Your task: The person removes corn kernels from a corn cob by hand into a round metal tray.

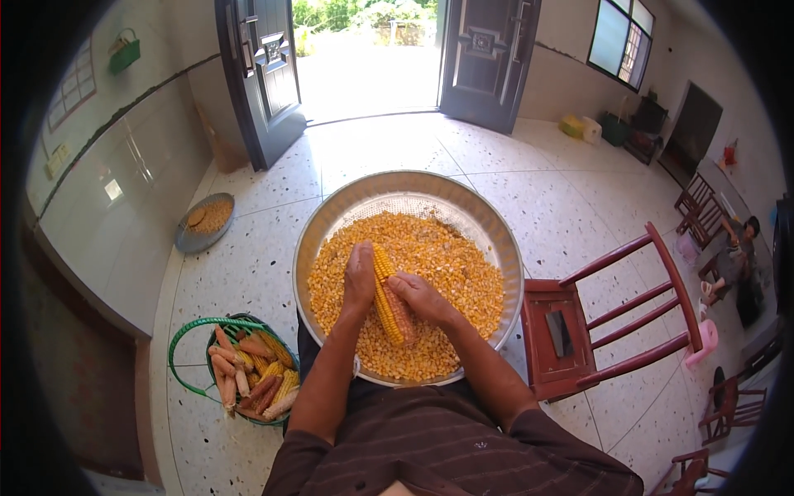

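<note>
My left hand (358, 282) grips a yellow ear of corn (386, 307) from its left side. My right hand (425, 299) closes on the right, its thumb pressed near the upper end of a pinkish, kernel-free cob surface (404, 325). Whether that is a second cob or the stripped side of the same ear, I cannot tell. Both hands are above a wide, round metal pan (406, 180) in my lap. Loose corn kernels (446, 266) cover most of its perforated bottom.
A green basket (186, 381) of ears and bare cobs stands at my left. Beyond it, a grey basin (192, 245) holds kernels. Right of the pan is a red wooden chair (552, 390) bearing a dark flat object (558, 335). A person (735, 248) sits far right. Double doors (487, 62) stand open ahead.
</note>
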`<act>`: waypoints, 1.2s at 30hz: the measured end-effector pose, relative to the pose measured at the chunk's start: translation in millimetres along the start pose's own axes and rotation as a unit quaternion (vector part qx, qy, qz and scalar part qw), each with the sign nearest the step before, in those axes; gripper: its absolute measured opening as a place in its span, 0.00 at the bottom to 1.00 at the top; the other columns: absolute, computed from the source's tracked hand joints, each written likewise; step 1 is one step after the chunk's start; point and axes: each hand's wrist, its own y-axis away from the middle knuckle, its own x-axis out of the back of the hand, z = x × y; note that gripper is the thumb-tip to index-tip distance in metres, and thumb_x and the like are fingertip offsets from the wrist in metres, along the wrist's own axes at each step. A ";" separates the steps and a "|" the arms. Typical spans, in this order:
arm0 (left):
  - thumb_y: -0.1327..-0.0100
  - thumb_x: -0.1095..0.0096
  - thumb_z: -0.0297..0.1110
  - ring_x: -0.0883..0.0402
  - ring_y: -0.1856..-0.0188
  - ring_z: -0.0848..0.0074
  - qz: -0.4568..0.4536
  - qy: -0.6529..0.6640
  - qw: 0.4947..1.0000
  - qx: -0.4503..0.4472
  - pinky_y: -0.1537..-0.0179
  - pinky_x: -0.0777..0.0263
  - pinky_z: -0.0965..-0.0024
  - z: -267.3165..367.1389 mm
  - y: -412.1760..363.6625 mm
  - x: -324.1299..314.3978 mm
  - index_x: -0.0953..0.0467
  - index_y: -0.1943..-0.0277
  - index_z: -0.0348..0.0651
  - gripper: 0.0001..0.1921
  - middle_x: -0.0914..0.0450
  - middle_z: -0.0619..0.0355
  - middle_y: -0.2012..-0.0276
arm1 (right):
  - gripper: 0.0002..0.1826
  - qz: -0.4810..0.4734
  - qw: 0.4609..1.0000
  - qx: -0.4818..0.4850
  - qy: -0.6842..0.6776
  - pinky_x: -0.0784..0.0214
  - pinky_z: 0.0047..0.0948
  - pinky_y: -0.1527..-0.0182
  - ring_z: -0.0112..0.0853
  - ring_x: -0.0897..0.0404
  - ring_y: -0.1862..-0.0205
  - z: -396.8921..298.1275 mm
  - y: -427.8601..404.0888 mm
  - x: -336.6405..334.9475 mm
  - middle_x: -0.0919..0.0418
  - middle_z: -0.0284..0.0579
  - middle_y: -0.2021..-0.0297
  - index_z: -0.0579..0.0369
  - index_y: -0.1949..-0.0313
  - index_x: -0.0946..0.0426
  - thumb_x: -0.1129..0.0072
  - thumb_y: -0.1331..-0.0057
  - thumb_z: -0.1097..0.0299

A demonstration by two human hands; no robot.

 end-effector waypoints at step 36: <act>0.21 0.60 0.48 0.23 0.50 0.64 -0.001 0.018 1.000 0.014 0.45 0.32 0.64 1.1 2.2 1.0 0.27 0.45 0.31 0.25 0.21 0.47 0.53 | 0.22 -0.018 0.992 -0.085 -0.093 0.30 0.27 0.57 0.27 0.25 0.59 -26.2 11.2 0.9 0.22 0.39 0.59 0.62 0.48 0.25 0.53 0.23 0.53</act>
